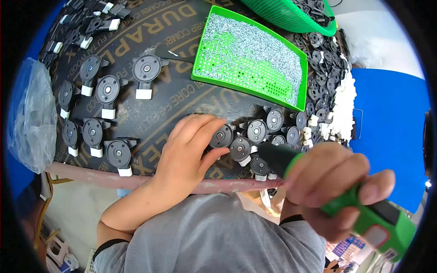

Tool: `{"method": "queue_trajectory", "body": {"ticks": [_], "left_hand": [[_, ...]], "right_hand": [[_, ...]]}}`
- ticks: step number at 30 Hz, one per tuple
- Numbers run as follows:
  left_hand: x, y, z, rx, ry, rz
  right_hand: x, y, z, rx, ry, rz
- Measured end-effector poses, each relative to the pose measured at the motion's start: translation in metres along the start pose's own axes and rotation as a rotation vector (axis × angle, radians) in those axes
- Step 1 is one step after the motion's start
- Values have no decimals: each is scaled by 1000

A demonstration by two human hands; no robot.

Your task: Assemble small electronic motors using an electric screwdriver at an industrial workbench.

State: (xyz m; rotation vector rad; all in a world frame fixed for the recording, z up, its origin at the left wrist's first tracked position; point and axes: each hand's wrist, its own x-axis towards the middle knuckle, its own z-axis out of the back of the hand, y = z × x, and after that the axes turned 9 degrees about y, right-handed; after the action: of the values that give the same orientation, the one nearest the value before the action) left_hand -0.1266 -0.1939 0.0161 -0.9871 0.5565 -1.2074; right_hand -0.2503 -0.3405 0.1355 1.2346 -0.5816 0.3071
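Observation:
My left hand [189,143] is closed round a black round part [221,136], thumb and fingers on its rim. My right hand [334,186] grips a green power screwdriver [378,225], blurred a little. The tool's black nose [275,157] points left, over a cluster of similar parts; whether its tip touches one I cannot tell. Beside my left fingers lies another black round part [240,149] with a white end piece. Close by are several more, such as the black disc-shaped part [257,131] and one near the edge, a black part [260,166].
Several finished-looking black parts with white ends [108,89] lie spread at the left. A green tray [250,88] of small screws sits beyond my hands. Black pieces [318,77] and white pieces [343,107] are heaped at right, below a green basket [291,16]. Clear plastic bag [32,118] hangs left.

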Motion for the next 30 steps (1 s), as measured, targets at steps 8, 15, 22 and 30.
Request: {"method": "queue_trajectory", "body": {"ticks": [8,15,22,30], "left_hand": [[-3,1,-4,-21,-5,-17],[-1,0,-4,7,-12,-32],[-1,-1,-3,22,-3,-24],[-1,-3,-5,34,48,-4]], "right_hand": [[-8,-29,-19,-21,-112,-57],[-3,-25,-13,20,-48,-138],[-7,-29,-21,-45,-79,-115],[0,-18,23,-198,-433,42]]}}
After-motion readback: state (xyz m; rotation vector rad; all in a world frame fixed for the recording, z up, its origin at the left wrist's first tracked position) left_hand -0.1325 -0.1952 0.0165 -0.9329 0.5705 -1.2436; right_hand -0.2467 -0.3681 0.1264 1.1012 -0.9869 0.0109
